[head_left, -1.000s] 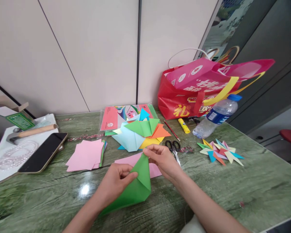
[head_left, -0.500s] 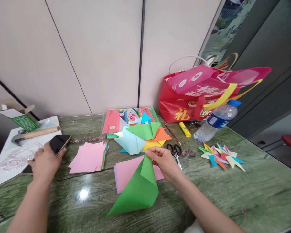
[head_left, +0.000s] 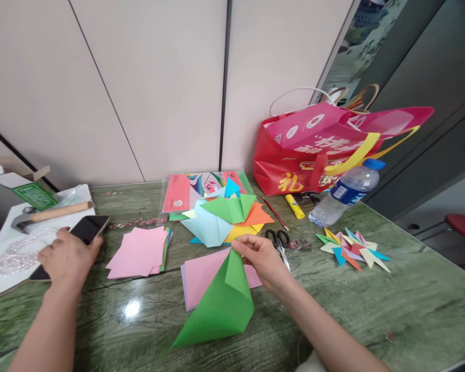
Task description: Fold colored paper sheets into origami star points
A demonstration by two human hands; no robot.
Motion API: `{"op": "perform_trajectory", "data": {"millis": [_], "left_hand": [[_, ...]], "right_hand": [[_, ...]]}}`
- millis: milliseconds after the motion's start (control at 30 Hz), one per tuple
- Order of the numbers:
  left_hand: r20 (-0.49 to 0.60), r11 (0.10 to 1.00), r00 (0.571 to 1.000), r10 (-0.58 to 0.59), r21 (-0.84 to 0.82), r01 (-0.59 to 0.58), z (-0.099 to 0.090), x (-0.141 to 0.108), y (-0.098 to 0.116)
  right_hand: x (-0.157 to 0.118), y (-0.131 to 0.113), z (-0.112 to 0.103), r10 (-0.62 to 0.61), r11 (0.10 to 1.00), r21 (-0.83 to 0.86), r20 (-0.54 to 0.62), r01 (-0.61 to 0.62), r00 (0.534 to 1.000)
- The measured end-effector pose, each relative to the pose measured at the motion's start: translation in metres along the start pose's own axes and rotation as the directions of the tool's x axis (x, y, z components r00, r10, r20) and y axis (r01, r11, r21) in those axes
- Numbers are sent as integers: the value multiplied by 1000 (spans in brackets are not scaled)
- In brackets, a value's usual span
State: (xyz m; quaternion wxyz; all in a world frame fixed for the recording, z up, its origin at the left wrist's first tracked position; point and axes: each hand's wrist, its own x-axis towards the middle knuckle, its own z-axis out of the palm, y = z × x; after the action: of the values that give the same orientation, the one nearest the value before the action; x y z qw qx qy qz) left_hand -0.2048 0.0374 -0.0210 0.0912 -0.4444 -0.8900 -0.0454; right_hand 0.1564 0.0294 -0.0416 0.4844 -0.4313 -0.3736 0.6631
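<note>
Clock centred on folded green paper sheet [head_left: 222,307]. At 9, passage is left across glossy green tabletop [head_left: 116,341] to the left forearm [head_left: 48,323]. 10 blocked by pink-topped square paper stack [head_left: 138,252], 12 by multicoloured folded-paper heap [head_left: 217,222], 1 by the right hand [head_left: 262,259] and black-handled metal scissors [head_left: 281,247]. 3 crossed by the right forearm [head_left: 323,318]; room left beyond.

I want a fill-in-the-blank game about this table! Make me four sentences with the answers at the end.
The right hand pinches a ____ sheet of paper.
The ____ hand covers part of the phone.
The bottle has a ____ cap.
The scissors have ____ handles.

Missing words: green; left; blue; black.
</note>
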Motion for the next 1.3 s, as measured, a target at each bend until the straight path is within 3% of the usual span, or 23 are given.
{"op": "perform_trajectory", "data": {"millis": [433, 800, 867, 933, 1000, 1067, 1100, 1167, 1300], "left_hand": [[27, 1000, 1000, -3, -13, 4, 2, 3, -2], [-68, 997, 998, 11, -71, -16, 13, 7, -3], [-160, 991, 986, 33, -119, -53, 4, 5, 5], [-317, 975, 945, 82, -172, -143, -14, -4, 21], [-260, 902, 958, 123, -372, -217, -38, -23, 46], [-90, 745, 965, 248, -619, -249, -60, -53, 74], [9, 632, 924, 383, -732, -255, -67, -70, 88], [182, 446, 761, 623, -882, -154, -73, -106, 111], [373, 380, 515, 772, -920, 98, -64, -153, 136]], "right_hand": [[-1, -1, 1, 9, 1000, -16, -7, -9, 1000], [-1, 0, 1, 5, 1000, 0, 0, -5, 1000], [-2, -1, 1, -1, 1000, -1, -3, 1, 1000], [-2, -2, 2, -7, 1000, 0, 1, 7, 1000], [-2, -4, 2, -10, 1000, -2, 3, 10, 1000], [-3, -5, 3, -9, 1000, -7, 4, 9, 1000], [-3, -5, 3, -13, 1000, -11, 4, 13, 1000], [-4, -6, 3, -34, 999, -21, 2, 34, 999], [-4, -5, 3, -132, 987, -96, -18, 130, 991]]}}
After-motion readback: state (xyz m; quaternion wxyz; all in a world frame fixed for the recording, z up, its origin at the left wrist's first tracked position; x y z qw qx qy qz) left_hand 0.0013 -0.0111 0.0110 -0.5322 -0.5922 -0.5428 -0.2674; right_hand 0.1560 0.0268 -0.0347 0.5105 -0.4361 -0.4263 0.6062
